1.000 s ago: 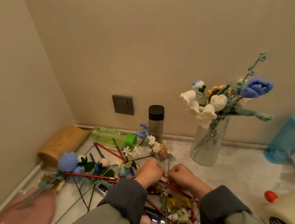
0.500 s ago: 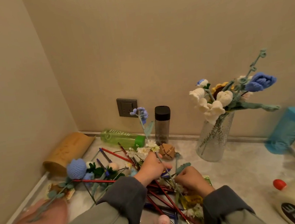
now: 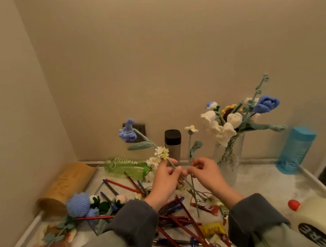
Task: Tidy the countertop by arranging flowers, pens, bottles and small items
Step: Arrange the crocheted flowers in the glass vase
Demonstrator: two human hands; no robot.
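Beige corner counter, cluttered w/ pens, wrappers, stems. Left hand (image 3: 165, 178) pinched on blue flower (image 3: 128, 133) stem plus white daisies (image 3: 161, 152), lifted above the pile. Right hand (image 3: 205, 171) just beside it, pinched on white flower (image 3: 191, 129) stem; fingertips nearly touch. Risk: stems cross betw. hands and could tangle or snag pens (image 3: 177, 217) below, dragging them. Vase (image 3: 228, 157) right of right hand is already full & top-heavy; a nudge while inserting may tip it. Bottle (image 3: 126, 167) lies beyond left hand.
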